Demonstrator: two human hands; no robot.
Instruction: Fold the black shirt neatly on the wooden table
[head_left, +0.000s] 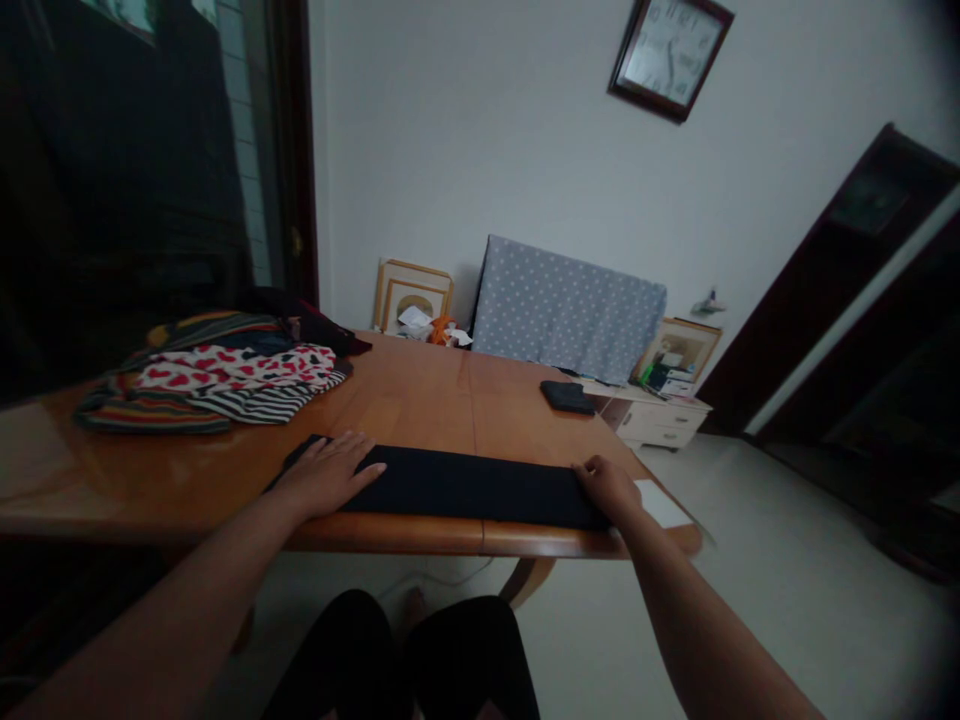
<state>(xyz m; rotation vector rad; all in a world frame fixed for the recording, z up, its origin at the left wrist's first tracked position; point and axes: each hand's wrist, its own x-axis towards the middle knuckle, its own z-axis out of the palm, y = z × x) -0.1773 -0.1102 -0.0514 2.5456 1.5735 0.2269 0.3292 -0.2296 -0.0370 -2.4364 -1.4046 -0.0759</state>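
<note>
A long strip of folded dark cloth (465, 485), perhaps a garment, lies along the front edge of the wooden table (420, 390). Flat on its left part rests my left hand (330, 470), fingers stretched out. My right hand (607, 487) is at the cloth's right end, its fingers closed on the edge there. Toward the back right of the table sits a small folded dark cloth (567, 396).
A heap of clothes (240, 375), some striped and one with red hearts, is on the table's left. A white sheet (661, 503) lies by the right corner. Behind stand a dotted grey cover (566, 310) over something and a white cabinet (660, 420).
</note>
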